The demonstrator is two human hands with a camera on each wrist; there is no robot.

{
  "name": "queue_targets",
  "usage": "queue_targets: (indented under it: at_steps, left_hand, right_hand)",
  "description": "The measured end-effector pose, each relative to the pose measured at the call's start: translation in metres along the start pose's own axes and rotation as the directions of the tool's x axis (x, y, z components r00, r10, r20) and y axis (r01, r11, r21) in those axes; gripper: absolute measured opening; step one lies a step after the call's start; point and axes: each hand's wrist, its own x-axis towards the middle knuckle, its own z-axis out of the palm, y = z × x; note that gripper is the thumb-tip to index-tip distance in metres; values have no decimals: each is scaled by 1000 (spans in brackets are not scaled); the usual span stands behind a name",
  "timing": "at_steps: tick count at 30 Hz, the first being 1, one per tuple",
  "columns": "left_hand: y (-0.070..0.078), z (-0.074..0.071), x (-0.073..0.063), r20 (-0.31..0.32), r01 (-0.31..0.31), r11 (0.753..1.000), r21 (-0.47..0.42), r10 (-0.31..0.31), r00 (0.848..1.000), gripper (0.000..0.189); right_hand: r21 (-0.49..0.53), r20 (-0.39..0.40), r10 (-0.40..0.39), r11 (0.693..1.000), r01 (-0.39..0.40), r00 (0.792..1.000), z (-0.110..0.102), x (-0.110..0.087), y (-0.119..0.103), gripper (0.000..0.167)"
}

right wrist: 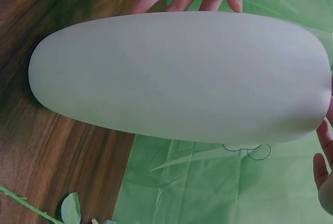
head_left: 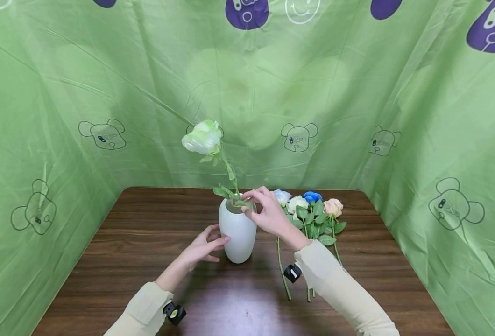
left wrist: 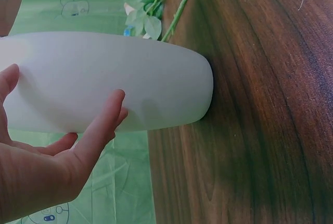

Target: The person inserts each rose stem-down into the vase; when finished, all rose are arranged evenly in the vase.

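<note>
A tall white vase [head_left: 237, 238] stands upright on the wooden table. One artificial rose with a pale white-green bloom [head_left: 204, 138] rises from its mouth, leaning left. At the mouth, my right hand [head_left: 269, 212] has thumb and index finger at the rose's lower stem and leaves, pinching there. My left hand [head_left: 201, 246] rests with spread, extended fingers against the vase's left side. In the left wrist view, fingertips of the left hand [left wrist: 67, 161] lie along the white vase wall [left wrist: 151, 78]. The right wrist view is mostly filled by the vase [right wrist: 177, 78].
Right of the vase lie several artificial roses, among them a blue one [head_left: 312, 197], a peach one [head_left: 333, 207] and a cream one [head_left: 297, 204]. Their green stems [head_left: 284, 270] point toward the front of the table [head_left: 239, 308]. A green printed curtain [head_left: 247, 93] encloses the back and sides.
</note>
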Motion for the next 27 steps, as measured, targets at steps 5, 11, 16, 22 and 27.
queue_targets:
  at_steps: [5,11,16,22,27]
  left_hand:
    - [4,0,-2,5,27,999,-21,-27,1000,65]
    - [0,0,1,-2,29,999,-17,-29,1000,63]
    - [-18,-6,15,-9,34,999,-30,-34,999,65]
    - [-25,-8,18,-15,21,1000,-19,-21,1000,67]
    - [-26,-8,18,-11,24,1000,-15,-24,1000,70]
  right_hand:
    - [33,23,25,999,-26,999,-1,-1,1,19]
    - [74,25,35,997,-37,999,-1,-3,1,18]
    - [135,-45,51,990,-44,998,1,-2,6,15]
    - [327,-164,241,928,-178,957,-5,-7,16,15]
    - [422,-178,411,853,-308,894,-9,-24,40,16]
